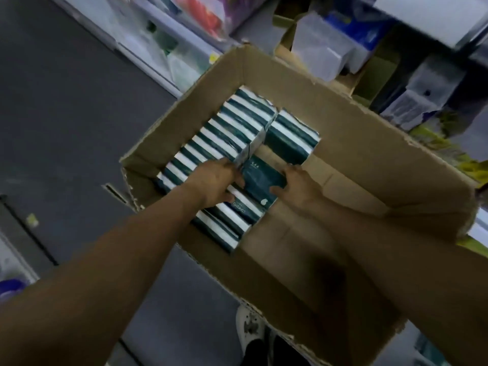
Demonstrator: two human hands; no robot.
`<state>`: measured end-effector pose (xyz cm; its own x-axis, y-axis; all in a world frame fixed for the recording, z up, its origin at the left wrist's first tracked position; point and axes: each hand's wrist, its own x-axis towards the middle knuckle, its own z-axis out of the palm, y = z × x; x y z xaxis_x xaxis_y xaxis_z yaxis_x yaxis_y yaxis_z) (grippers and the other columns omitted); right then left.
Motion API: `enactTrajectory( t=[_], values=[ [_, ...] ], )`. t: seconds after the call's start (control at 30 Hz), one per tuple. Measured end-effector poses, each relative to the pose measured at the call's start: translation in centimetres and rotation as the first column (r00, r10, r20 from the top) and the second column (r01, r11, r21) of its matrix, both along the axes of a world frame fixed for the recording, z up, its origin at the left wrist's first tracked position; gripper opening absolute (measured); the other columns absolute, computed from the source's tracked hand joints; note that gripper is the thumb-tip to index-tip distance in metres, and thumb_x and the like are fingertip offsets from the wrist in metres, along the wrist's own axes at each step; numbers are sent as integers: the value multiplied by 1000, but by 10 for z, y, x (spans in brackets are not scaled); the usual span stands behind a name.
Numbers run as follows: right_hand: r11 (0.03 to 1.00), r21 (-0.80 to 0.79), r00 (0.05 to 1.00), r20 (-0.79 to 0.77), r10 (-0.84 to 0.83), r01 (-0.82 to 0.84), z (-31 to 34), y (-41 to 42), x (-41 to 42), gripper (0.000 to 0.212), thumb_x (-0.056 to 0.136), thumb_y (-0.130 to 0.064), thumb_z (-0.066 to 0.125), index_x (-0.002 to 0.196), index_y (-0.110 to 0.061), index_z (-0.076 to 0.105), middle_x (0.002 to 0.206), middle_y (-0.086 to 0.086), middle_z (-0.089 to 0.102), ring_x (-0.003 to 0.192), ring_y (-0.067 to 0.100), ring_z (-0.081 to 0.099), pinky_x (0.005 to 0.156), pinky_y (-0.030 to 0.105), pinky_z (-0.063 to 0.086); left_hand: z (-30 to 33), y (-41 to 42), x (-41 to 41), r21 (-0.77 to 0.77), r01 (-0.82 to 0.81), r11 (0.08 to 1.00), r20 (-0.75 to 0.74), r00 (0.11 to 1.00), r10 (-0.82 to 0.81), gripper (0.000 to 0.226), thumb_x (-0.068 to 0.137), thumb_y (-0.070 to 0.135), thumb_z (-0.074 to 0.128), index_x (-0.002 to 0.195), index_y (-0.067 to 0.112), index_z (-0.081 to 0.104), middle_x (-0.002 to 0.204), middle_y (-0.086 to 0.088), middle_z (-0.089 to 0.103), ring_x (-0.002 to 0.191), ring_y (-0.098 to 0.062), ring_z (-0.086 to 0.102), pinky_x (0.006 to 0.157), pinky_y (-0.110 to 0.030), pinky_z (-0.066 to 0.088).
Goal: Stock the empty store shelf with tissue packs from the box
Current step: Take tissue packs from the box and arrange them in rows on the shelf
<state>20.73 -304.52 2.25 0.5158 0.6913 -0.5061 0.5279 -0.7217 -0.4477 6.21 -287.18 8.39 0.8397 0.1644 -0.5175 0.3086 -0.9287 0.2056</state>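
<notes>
Both hands – left hand [215,182], right hand [301,188] – gripping green tissue pack [261,182], print unreadable

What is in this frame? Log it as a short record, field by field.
container: open cardboard box on the floor
contents: green-and-white tissue packs standing in rows along its left side; right side bare cardboard
left hand: on the row of packs, fingers at the left edge of a dark green pack
right hand: grips that pack's right edge
pack state: lying flat, apparently above the rows
surroundings: blurred stocked shelves beyond the box
</notes>
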Motion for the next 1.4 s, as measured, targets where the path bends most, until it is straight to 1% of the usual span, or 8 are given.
enactTrajectory(
  t=[0.2, 0.37, 0.6, 0.77, 0.93, 1.13, 1.27, 1.4],
  values=[
    [997, -69, 998, 38, -42, 44, -21, 24, 1, 76, 78, -49, 74, 137, -11, 44, 134, 13, 46, 121, 29, 44, 93, 42, 48, -3, -12, 21, 297, 517, 803, -308, 848, -432, 61, 89, 28, 62, 144, 33, 37, 142, 6, 44, 138, -19, 30, 102, -37, 31],
    [992, -122, 997, -55, -47, 40, -11, 19, -1, 66, 67, -57, 78, 111, -11, 59, 113, 7, 57, 109, 25, 49, 86, 37, 50, 3, -14, 23, 328, 529, 783, -315, 843, -437, 48, 90, 30, 60, 137, 25, 47, 132, 3, 56, 131, -19, 40, 102, -37, 29],
    [889, 149, 878, -293, -378, 433, 64, -25, 0, 48, 74, -23, 82, 111, -16, 53, 105, 1, 62, 96, 18, 61, 81, 30, 51, 47, -20, -7, -36, -108, 993, 99, 989, 111, 43, 81, 37, 64, 123, 30, 56, 107, 4, 67, 102, -19, 60, 94, -31, 37],
    [802, 270, 830, -353, -432, 532, 143, -62, 9, 43, 80, -19, 78, 116, -15, 56, 102, -1, 63, 78, 5, 60, 58, 13, 43, 112, -41, -19, -538, -434, 722, 184, 776, 603, 24, 87, 18, 69, 108, 24, 58, 98, 2, 65, 85, -11, 63, 66, -20, 50],
    [763, 407, 863, -296, -410, 502, 229, -98, 9, 36, 78, -23, 81, 107, -17, 60, 97, -4, 66, 88, 12, 63, 70, 16, 48, 183, -65, -17, -801, -445, 402, 100, 562, 821, 19, 97, 15, 59, 115, 21, 55, 100, -9, 60, 80, -14, 63, 58, -21, 53],
    [677, 557, 869, -204, -450, 481, 323, -143, 0, 35, 77, -24, 81, 106, -23, 60, 100, -11, 65, 92, 7, 62, 81, 27, 51, 269, -83, -5, -868, -344, 359, 105, 579, 808, 15, 105, 20, 44, 113, 24, 56, 102, -2, 64, 80, -14, 63, 58, -31, 53],
    [630, 621, 859, -149, -490, 466, 377, -170, 0, 55, 67, -52, 80, 113, -27, 62, 110, -6, 66, 102, 14, 63, 86, 37, 54, 318, -95, 5, -903, -258, 344, 156, 548, 822, 18, 104, 28, 44, 102, 32, 61, 112, -10, 67, 97, -26, 67, 82, -46, 55],
    [620, 692, 867, -16, -499, 369, 434, -195, 4, 32, 80, -27, 78, 106, -26, 59, 94, -13, 64, 83, -10, 58, 65, 9, 47, 355, -106, 21, -892, -192, 409, 244, 557, 794, 16, 105, 31, 43, 101, 28, 59, 106, -11, 65, 94, -27, 66, 74, -44, 59]
  ],
)
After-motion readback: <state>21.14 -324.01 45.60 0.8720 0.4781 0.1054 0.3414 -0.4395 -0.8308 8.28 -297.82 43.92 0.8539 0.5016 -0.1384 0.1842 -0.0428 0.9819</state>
